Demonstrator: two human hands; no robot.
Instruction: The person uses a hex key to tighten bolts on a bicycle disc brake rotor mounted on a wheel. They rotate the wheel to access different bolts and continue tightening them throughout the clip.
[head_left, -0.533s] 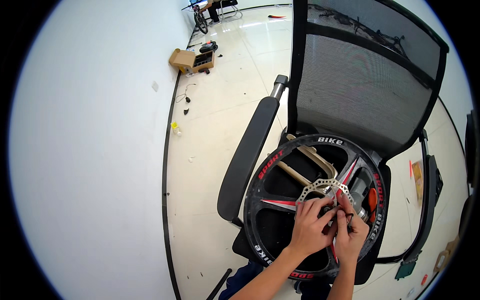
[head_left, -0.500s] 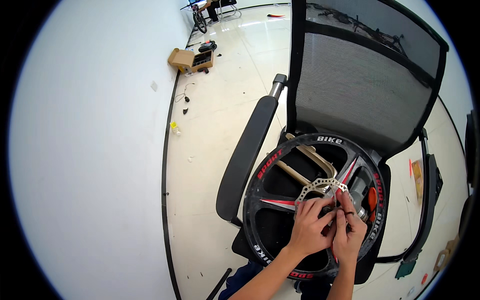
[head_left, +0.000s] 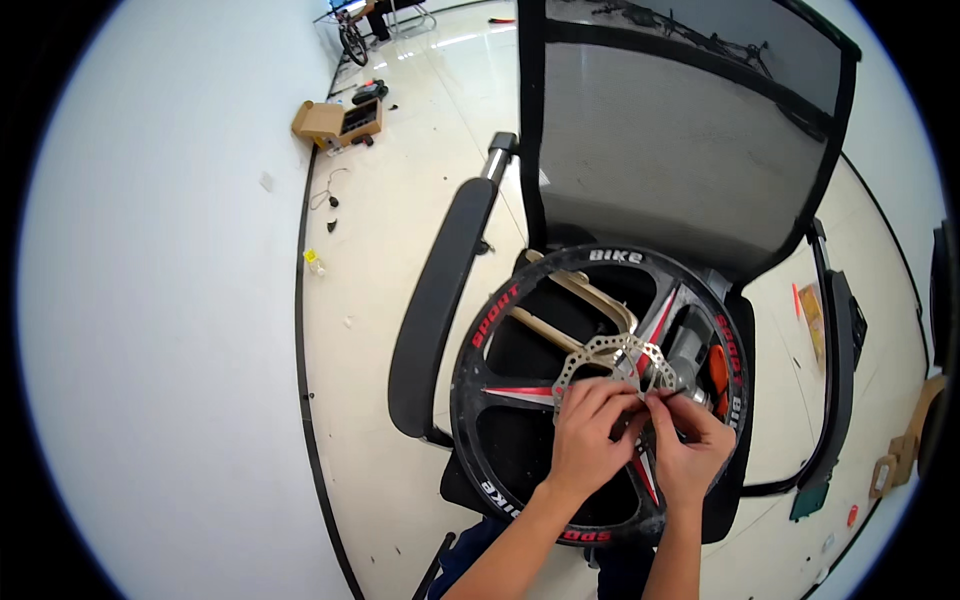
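A black spoked bicycle wheel (head_left: 463, 400) with red and white accents lies flat across the seat of an office chair (head_left: 690, 150). At its hub sits a silver, hole-pierced brake disc (head_left: 600, 347). My left hand (head_left: 592, 437) is over the near side of the disc, its fingers curled and thumb drawn in toward the hub. Close beside it, my right hand (head_left: 688, 445) pinches thumb and finger together at the disc's right edge. Whatever small thing is between the fingertips cannot be made out. The hands cover the near part of the disc and hub.
Under the wheel lie a gold-coloured forked part (head_left: 590, 295) and a grey tool (head_left: 690, 345) with an orange part (head_left: 718, 370). The armrest (head_left: 435, 310) stands left of the wheel. An open carton (head_left: 320, 120) and a bicycle (head_left: 352, 45) are by the left wall, near a person's leg (head_left: 377, 22).
The view has shifted, so chair and wheel appear further left. My right hand has gone from outstretched fingers to a tighter pinch, and the hands are slightly further apart.
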